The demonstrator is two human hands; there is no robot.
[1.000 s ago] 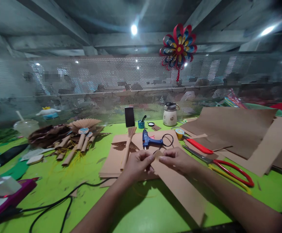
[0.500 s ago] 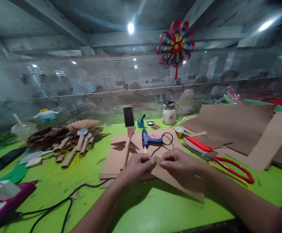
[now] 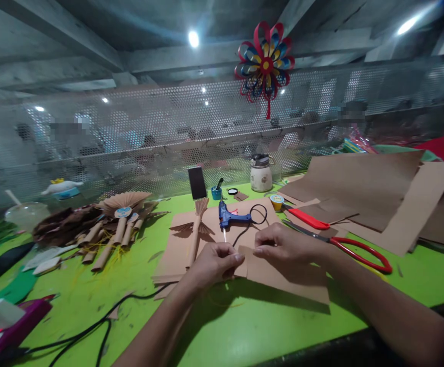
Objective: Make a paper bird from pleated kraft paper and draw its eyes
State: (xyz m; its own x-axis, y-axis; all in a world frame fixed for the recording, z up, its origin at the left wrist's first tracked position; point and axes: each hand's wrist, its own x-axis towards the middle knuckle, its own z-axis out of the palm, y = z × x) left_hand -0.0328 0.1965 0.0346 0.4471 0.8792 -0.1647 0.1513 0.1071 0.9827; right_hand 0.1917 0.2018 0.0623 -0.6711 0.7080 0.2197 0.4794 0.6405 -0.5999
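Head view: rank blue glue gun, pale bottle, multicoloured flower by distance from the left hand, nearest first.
From the left hand:
1. blue glue gun: just beyond the hand, on the brown paper stack
2. pale bottle: farther back, off to the right
3. multicoloured flower: high up, above the bottle in the picture

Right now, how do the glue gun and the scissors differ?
Colour: the glue gun is mainly blue, while the scissors have a red handle and metal blades.
Shape: the glue gun is pistol-like; the scissors are long, with a looped grip.
Place: the glue gun lies on stacked brown paper; the scissors lie further right, off that stack.
Shared: neither is held.
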